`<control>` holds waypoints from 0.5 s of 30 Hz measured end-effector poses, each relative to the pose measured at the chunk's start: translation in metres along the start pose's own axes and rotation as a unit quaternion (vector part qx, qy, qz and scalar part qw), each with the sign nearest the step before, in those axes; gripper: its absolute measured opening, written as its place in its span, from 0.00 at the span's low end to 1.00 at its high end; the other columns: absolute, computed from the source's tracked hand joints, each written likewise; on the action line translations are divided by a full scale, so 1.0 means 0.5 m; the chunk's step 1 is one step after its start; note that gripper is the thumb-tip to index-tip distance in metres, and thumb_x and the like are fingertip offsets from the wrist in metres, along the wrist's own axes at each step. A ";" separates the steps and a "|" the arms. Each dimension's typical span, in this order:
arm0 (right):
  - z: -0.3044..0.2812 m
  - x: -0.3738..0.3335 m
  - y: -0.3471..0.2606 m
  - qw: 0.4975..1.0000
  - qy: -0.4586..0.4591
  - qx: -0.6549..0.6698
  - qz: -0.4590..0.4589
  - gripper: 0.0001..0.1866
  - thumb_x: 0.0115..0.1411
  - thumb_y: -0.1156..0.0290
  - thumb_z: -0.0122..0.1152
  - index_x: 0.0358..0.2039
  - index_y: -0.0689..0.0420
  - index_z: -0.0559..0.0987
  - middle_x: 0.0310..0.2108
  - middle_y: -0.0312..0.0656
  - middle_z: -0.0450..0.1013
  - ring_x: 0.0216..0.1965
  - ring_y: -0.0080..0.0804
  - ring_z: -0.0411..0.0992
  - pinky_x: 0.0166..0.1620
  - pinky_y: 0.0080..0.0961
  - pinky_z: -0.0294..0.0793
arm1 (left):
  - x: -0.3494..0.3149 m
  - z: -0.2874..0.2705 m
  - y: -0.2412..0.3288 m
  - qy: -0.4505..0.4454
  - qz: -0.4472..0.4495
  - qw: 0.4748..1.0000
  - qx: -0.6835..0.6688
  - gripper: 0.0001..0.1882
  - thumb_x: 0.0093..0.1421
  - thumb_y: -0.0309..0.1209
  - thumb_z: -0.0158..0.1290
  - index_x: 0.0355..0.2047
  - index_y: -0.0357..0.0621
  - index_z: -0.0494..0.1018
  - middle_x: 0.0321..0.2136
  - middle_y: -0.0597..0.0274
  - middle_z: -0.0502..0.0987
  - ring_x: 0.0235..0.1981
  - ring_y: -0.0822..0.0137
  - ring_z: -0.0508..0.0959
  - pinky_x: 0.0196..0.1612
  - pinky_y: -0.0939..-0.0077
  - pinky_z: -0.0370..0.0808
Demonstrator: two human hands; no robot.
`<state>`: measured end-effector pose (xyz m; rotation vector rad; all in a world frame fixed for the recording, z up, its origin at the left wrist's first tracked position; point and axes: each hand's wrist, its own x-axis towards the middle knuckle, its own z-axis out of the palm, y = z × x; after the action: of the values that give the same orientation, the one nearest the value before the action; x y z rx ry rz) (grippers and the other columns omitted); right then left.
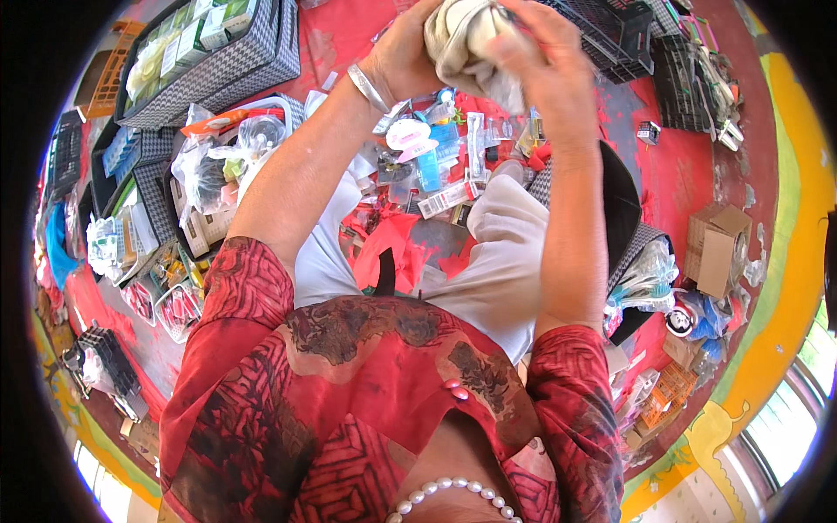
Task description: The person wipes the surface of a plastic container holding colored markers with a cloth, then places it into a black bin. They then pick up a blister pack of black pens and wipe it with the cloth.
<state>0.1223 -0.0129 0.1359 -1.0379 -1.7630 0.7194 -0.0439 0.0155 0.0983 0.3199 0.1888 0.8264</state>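
A crumpled cream-coloured bundle [462, 44], which looks like cloth, is held up at the top edge of the head view. My left hand [403, 54] grips it from the left, fingers partly cut off by the frame edge; a silver bracelet is on that wrist. My right hand [558, 65], blurred by motion, closes on the bundle's right side with its fingers reaching over it. Something pale and filmy hangs under the bundle near the right hand. Below, between my legs, lie small packaged goods: a blue packet [428, 170], a white-and-red box [448, 200] and a pink-and-white card [411, 138].
At the left stand a patterned bin of boxes [214, 74] and a basket with plastic-bagged goods [205, 179]. Black crates [615, 39] are at upper right. A cardboard box [715, 248] and orange basket [670, 392] line the right. Red sheeting [680, 187] covers the floor.
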 end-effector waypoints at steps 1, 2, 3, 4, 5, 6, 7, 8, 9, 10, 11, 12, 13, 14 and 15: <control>0.026 -0.015 -0.011 0.999 0.004 -0.034 0.006 0.23 0.49 0.72 0.64 0.47 0.58 0.73 0.47 0.41 0.69 0.46 0.27 0.69 0.49 0.23 0.68 | -0.009 0.007 -0.003 -0.037 -0.007 0.999 -0.027 0.31 0.59 0.58 0.37 0.50 0.46 0.66 0.46 0.58 0.72 0.48 0.62 0.71 0.54 0.62 0.65; 0.050 -0.031 -0.017 0.998 0.008 -0.066 0.012 0.23 0.48 0.72 0.65 0.47 0.57 0.73 0.49 0.40 0.68 0.47 0.26 0.68 0.50 0.22 0.67 | -0.016 0.012 -0.004 -0.058 -0.007 0.998 -0.027 0.31 0.59 0.58 0.37 0.50 0.46 0.66 0.47 0.58 0.71 0.49 0.60 0.71 0.53 0.61 0.66; 0.063 -0.043 -0.016 0.995 -0.004 -0.100 -0.011 0.23 0.47 0.72 0.66 0.47 0.55 0.74 0.50 0.40 0.67 0.49 0.26 0.67 0.51 0.22 0.66 | -0.022 0.015 -0.004 -0.079 -0.006 0.997 -0.026 0.31 0.59 0.58 0.37 0.51 0.46 0.65 0.47 0.57 0.71 0.49 0.59 0.71 0.52 0.60 0.67; 0.066 -0.049 -0.007 0.996 0.002 -0.042 0.080 0.21 0.48 0.74 0.65 0.45 0.59 0.74 0.47 0.42 0.70 0.45 0.27 0.70 0.49 0.25 0.69 | -0.028 0.016 -0.003 -0.099 -0.006 0.995 -0.024 0.32 0.59 0.58 0.37 0.51 0.46 0.65 0.48 0.56 0.70 0.49 0.57 0.70 0.51 0.58 0.68; 0.057 -0.052 0.006 0.985 0.041 0.056 0.156 0.22 0.48 0.75 0.65 0.45 0.60 0.74 0.46 0.42 0.71 0.44 0.28 0.71 0.47 0.26 0.70 | -0.031 0.014 0.000 -0.117 -0.009 0.993 -0.022 0.32 0.59 0.58 0.37 0.52 0.46 0.65 0.49 0.56 0.70 0.49 0.55 0.70 0.50 0.57 0.69; 0.038 -0.051 0.023 0.956 0.075 0.154 0.238 0.22 0.48 0.75 0.65 0.45 0.60 0.73 0.44 0.42 0.72 0.42 0.29 0.72 0.46 0.27 0.71 | -0.039 0.008 0.008 -0.062 -0.096 0.993 -0.037 0.34 0.58 0.59 0.37 0.55 0.46 0.61 0.52 0.54 0.66 0.51 0.53 0.69 0.50 0.55 0.69; 0.015 -0.053 0.040 0.910 0.110 0.249 0.314 0.23 0.47 0.75 0.66 0.46 0.61 0.73 0.43 0.43 0.73 0.40 0.30 0.73 0.45 0.28 0.72 | -0.042 -0.002 0.020 -0.045 -0.079 0.995 0.038 0.36 0.57 0.60 0.36 0.56 0.46 0.59 0.54 0.54 0.65 0.52 0.54 0.68 0.51 0.55 0.68; -0.013 -0.057 0.057 0.888 0.174 0.286 0.315 0.21 0.50 0.74 0.63 0.45 0.62 0.72 0.40 0.42 0.73 0.38 0.33 0.74 0.43 0.30 0.74 | -0.044 -0.017 0.036 -0.030 -0.062 0.991 0.113 0.38 0.56 0.62 0.36 0.57 0.46 0.58 0.55 0.54 0.63 0.53 0.54 0.67 0.52 0.55 0.66; -0.044 -0.061 0.072 0.870 0.214 0.335 0.291 0.19 0.52 0.72 0.61 0.45 0.62 0.71 0.37 0.42 0.74 0.37 0.36 0.74 0.41 0.32 0.75 | -0.042 -0.034 0.055 -0.016 -0.045 0.981 0.188 0.39 0.56 0.63 0.36 0.58 0.46 0.56 0.56 0.53 0.62 0.54 0.54 0.66 0.54 0.55 0.65; -0.080 -0.065 0.084 0.814 0.275 0.408 0.309 0.17 0.54 0.72 0.59 0.44 0.61 0.71 0.37 0.43 0.74 0.37 0.37 0.75 0.41 0.34 0.76 | -0.045 -0.055 0.065 0.088 0.005 0.951 0.297 0.47 0.50 0.70 0.32 0.60 0.49 0.53 0.59 0.54 0.57 0.59 0.49 0.57 0.60 0.51 0.54; -0.114 -0.068 0.094 0.755 0.316 0.483 0.311 0.15 0.55 0.73 0.57 0.44 0.61 0.71 0.37 0.43 0.74 0.37 0.37 0.75 0.41 0.35 0.76 | -0.054 -0.082 0.077 0.142 0.032 0.956 0.255 0.32 0.57 0.53 0.36 0.55 0.46 0.59 0.52 0.55 0.64 0.54 0.58 0.64 0.55 0.60 0.61; -0.143 -0.076 0.098 0.757 0.315 0.490 0.296 0.14 0.58 0.71 0.52 0.44 0.60 0.71 0.39 0.44 0.74 0.39 0.38 0.74 0.43 0.39 0.75 | -0.060 -0.113 0.080 0.225 0.058 0.949 0.213 0.18 0.63 0.35 0.40 0.51 0.42 0.64 0.45 0.56 0.71 0.48 0.67 0.70 0.51 0.69 0.68; -0.164 -0.083 0.100 0.751 0.352 0.465 0.308 0.13 0.60 0.69 0.48 0.44 0.58 0.71 0.41 0.45 0.73 0.41 0.40 0.74 0.44 0.43 0.74 | -0.060 -0.147 0.068 0.298 0.039 0.927 0.224 0.16 0.61 0.35 0.43 0.48 0.42 0.67 0.43 0.57 0.72 0.46 0.67 0.71 0.49 0.69 0.69; -0.175 -0.090 0.102 0.731 0.385 0.475 0.302 0.13 0.60 0.69 0.48 0.46 0.57 0.70 0.42 0.44 0.73 0.42 0.40 0.73 0.45 0.45 0.74 | -0.060 -0.183 0.052 0.411 0.017 0.883 0.226 0.15 0.60 0.34 0.46 0.45 0.42 0.69 0.41 0.58 0.73 0.44 0.66 0.72 0.47 0.69 0.69; -0.182 -0.095 0.101 0.745 0.366 0.475 0.292 0.13 0.60 0.68 0.47 0.46 0.57 0.70 0.42 0.44 0.73 0.42 0.40 0.73 0.45 0.45 0.73 | -0.064 -0.218 0.033 0.437 -0.044 0.868 0.230 0.15 0.59 0.36 0.48 0.44 0.43 0.69 0.42 0.58 0.72 0.44 0.66 0.71 0.47 0.70 0.69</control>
<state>0.2325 -0.0286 0.1100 -0.9048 -0.2249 1.1943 -0.1079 0.0243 0.0036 0.3579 1.2607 0.7808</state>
